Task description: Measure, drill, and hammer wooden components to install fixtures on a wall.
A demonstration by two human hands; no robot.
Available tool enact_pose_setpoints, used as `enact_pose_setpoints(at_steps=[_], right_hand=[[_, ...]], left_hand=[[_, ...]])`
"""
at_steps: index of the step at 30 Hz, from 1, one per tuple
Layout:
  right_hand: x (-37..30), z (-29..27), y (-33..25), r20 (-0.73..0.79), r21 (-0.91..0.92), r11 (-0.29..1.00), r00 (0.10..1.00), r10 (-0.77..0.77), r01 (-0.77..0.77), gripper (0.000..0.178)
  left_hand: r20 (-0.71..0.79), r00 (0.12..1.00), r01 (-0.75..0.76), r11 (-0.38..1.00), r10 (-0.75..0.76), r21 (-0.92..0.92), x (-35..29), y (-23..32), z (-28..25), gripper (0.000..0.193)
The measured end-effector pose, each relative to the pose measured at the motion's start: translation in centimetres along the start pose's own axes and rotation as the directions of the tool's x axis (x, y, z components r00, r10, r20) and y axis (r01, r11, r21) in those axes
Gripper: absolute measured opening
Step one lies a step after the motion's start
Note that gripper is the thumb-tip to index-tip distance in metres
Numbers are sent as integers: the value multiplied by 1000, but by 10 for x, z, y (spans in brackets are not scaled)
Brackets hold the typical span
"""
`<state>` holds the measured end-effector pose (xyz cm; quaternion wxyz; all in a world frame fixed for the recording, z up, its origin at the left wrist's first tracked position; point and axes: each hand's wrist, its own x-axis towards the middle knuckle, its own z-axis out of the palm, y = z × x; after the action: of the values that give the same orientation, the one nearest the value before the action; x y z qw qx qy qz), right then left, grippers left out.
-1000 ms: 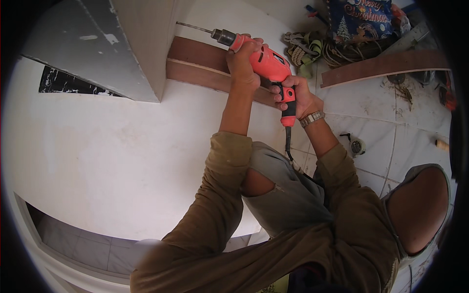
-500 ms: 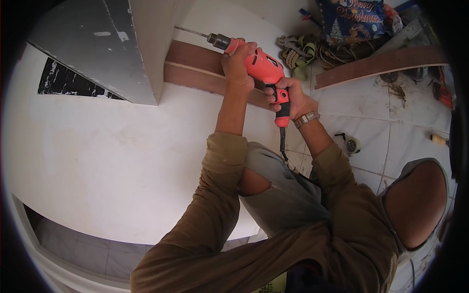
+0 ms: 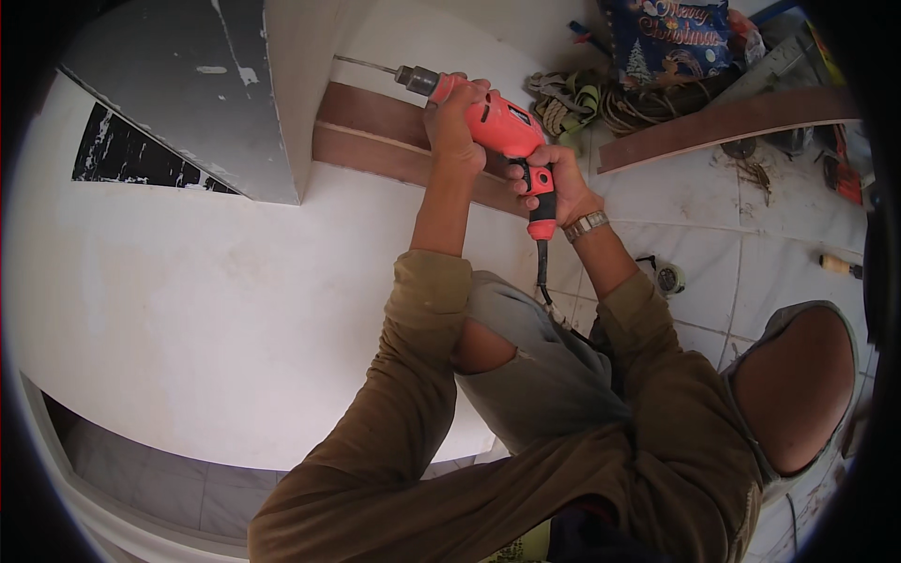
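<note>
**Gripping red drill [image 3: 509,129] in both hands**

Clamped around front body, just behind chuck [image 3: 418,80], with left hand [image 3: 454,127]; around handle with right hand [image 3: 563,183]. Pointing bit [image 3: 368,64] up-left, near upright panel [image 3: 298,113] edge; cannot tell if touching. Held over brown boards [image 3: 371,136]. Leaving open room below-left, over white surface [image 3: 235,310]; bounded right by curved brown strip [image 3: 723,127] on tiled floor [image 3: 685,235].

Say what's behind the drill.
Brown wood and a white surface show past the drill; what it, the left hand and right hand cover can't be seen.
</note>
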<state>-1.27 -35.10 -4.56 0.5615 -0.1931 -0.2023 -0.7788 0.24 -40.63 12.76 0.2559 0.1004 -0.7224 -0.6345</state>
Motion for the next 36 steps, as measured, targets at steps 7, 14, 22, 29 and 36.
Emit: enact_pose_setpoints(at_steps=[7,14,22,29,36], right_hand=[[0,-3,3,-14,23,1000,1000,15,-14,26],[-5,0,-1,-16,7,1000,1000,-4,4,28],[-4,8,1,-35,18,1000,999,4,-4,27],[-4,7,1,-68,1,1000,998,-7,7,26],[-1,5,2,-72,6,1000,997,0,0,26]], left_hand=[[8,1000,9,1000,-9,27,0,-1,-3,35],[7,1000,0,1000,0,5,-2,-1,3,35],[-22,999,23,1000,-23,2,-1,2,0,36],[-56,998,-30,998,27,-57,-7,7,13,27],[19,999,-45,999,45,4,-3,5,4,21]])
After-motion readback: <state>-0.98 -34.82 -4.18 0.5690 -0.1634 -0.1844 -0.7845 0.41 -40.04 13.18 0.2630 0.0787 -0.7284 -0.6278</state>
